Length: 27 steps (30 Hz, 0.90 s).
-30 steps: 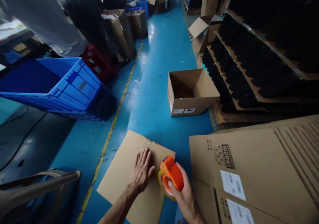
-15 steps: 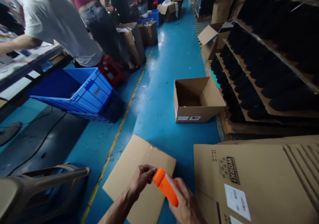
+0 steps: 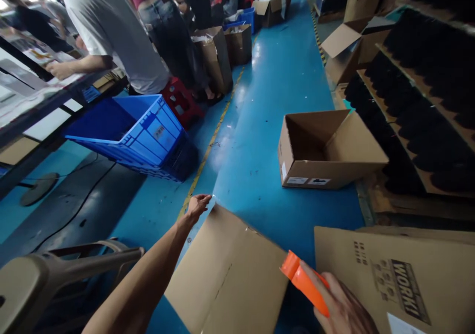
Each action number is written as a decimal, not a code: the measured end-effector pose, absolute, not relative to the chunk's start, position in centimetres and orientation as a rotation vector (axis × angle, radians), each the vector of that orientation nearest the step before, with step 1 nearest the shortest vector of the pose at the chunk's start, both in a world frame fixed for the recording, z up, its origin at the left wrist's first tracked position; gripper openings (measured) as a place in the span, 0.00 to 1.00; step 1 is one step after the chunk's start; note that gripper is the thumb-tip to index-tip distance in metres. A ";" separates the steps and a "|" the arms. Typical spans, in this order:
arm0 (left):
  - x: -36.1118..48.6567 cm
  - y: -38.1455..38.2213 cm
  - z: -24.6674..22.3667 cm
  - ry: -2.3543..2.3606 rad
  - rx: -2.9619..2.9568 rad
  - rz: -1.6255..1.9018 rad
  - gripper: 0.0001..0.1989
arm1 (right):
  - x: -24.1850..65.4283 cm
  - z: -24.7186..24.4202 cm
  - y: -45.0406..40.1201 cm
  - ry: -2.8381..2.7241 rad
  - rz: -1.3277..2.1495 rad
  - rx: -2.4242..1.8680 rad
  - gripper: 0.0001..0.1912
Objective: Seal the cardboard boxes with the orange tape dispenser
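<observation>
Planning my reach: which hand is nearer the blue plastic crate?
Left. The left hand is toward the crate, at the far corner of the brown cardboard box; the right hand, holding the orange tape dispenser, is opposite.

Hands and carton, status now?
Right hand: gripping orange tape dispenser. Left hand: fingers pinched at far corner of closed carton. Open box ahead on floor, apart from carton.

Open floor (image 3: pixel 245 146) between crate (image 3: pixel 158 133) and carton (image 3: pixel 330 169)
</observation>
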<state>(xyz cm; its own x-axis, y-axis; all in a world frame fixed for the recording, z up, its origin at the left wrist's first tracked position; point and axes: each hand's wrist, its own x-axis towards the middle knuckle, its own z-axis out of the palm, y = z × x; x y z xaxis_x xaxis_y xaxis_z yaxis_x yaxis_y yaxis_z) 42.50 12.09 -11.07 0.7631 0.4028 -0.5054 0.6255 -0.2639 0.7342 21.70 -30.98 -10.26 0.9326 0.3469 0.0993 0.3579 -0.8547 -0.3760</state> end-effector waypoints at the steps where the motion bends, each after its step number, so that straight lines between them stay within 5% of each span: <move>1: 42.4 12.3 -11.7 0.784 1.887 -0.276 0.15 | 21.9 -10.6 -30.7 -0.486 -0.014 -2.698 0.40; 8: 42.2 13.2 -13.8 0.772 1.845 -0.353 0.14 | 22.3 -11.2 -30.3 -0.457 0.073 -2.750 0.40; 20: 41.7 12.1 -14.8 0.719 2.289 -0.395 0.43 | 22.2 -11.1 -29.7 -0.356 0.258 -2.754 0.46; 27: 39.4 5.9 -14.9 0.350 2.596 -0.286 0.40 | 22.9 -10.1 -29.2 -0.390 0.291 -2.841 0.47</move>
<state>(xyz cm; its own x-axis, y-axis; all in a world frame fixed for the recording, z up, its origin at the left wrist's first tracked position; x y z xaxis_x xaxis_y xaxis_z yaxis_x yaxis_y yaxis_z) 39.41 5.86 -14.91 0.9448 0.1928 -0.2649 0.2981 -0.8413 0.4510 22.94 -29.22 -10.06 0.9439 0.2883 -0.1609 0.2367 -0.9306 -0.2791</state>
